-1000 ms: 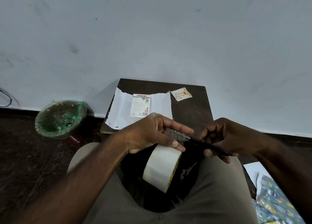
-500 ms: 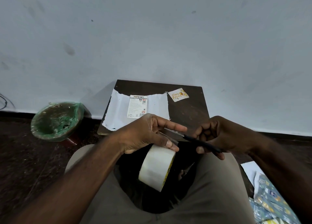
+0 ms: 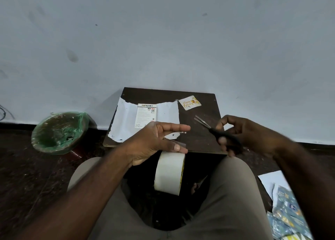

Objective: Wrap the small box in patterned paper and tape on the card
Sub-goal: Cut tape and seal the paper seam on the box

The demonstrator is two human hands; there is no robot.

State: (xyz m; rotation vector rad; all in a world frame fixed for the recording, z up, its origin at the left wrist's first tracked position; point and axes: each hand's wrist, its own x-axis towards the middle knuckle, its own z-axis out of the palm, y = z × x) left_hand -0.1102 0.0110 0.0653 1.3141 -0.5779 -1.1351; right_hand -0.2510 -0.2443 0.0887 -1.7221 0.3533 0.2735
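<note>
A small white box point(image 3: 146, 117) lies on a sheet of wrapping paper point(image 3: 125, 122), white side up, on a dark wooden board point(image 3: 199, 136). A birthday card point(image 3: 189, 102) lies at the board's far right. My left hand point(image 3: 155, 142) holds a large roll of clear tape point(image 3: 169, 173) over my lap, thumb on the roll's top, and a short strip of tape clings to its straight fingers. My right hand point(image 3: 243, 133) grips black-handled scissors point(image 3: 217, 131), blades apart, to the right of the tape.
A bin lined with a green bag point(image 3: 59, 133) stands on the floor at left. Sheets of blue patterned paper point(image 3: 288, 216) lie on the floor at lower right. A pale wall rises right behind the board.
The scissors have pulled away to the right from the tape and their blades have come apart. My left fingers have straightened, with a cut strip on them.
</note>
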